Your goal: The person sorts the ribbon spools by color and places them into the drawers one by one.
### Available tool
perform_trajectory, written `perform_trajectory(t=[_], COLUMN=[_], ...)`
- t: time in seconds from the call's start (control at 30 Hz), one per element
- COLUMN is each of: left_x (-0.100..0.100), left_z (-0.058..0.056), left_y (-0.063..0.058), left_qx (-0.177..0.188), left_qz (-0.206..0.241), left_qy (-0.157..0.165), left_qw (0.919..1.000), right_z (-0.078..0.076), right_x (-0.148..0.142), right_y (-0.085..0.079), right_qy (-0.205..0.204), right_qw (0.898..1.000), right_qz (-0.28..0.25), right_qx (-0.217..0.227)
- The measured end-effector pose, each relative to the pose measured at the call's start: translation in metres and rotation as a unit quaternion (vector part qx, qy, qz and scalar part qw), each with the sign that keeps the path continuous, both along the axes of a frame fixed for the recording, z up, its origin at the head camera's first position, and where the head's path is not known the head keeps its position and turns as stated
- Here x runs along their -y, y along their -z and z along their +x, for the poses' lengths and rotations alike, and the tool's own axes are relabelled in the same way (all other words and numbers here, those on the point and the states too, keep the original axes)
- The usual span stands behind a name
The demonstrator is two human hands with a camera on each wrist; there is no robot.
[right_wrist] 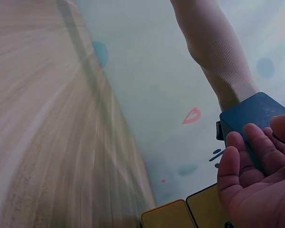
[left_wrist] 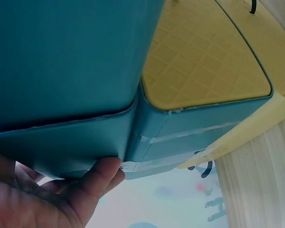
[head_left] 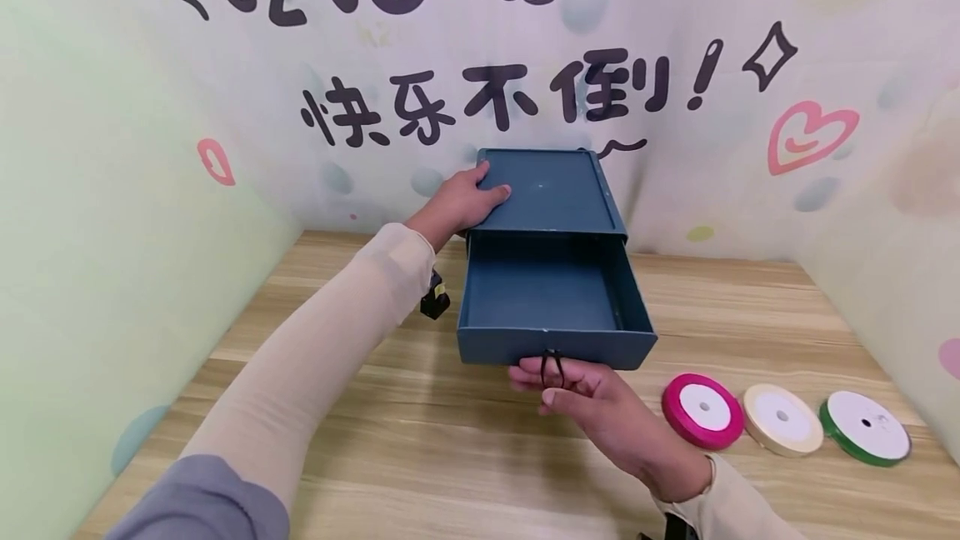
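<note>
A blue drawer cabinet (head_left: 551, 190) stands against the back wall with its top drawer (head_left: 540, 290) pulled out, and nothing lies inside. My left hand (head_left: 463, 200) rests on the cabinet's upper left edge, thumb on top; in the left wrist view the hand (left_wrist: 61, 199) touches the blue side panel with its fingers fairly straight. Below the drawer front, my right hand (head_left: 600, 411) holds the black loop pull (head_left: 553, 367), fingers behind it and thumb in front. In the right wrist view that hand (right_wrist: 261, 180) has curled fingers by the loop.
Three ribbon rolls lie on the wooden table at right: magenta (head_left: 703, 411), cream (head_left: 783, 419) and green (head_left: 866, 427). Yellow lower drawer fronts (left_wrist: 204, 52) show in the left wrist view. A printed cloth wall (head_left: 420, 40) closes the back.
</note>
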State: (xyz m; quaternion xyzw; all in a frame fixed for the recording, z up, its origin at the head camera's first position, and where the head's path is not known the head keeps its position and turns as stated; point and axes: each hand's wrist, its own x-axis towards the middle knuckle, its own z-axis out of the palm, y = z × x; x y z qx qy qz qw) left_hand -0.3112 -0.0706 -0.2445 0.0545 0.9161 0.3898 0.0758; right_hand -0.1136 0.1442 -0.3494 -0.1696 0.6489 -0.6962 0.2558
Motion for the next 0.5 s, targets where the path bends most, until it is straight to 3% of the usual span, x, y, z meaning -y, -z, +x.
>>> perform_trajectory(t=[0.5], left_x=[-0.0013], left_z=[-0.0029], left_y=[0.0030], left_qx=[-0.004], left_qz=[-0.004], left_qy=[-0.004], left_qw=[1.0000], right_z=[0.0092], right_x=[-0.0038], right_y=[-0.0019], right_qy=[-0.013], right_qw=[1.000], right_qz=[-0.005], right_qx=[-0.014])
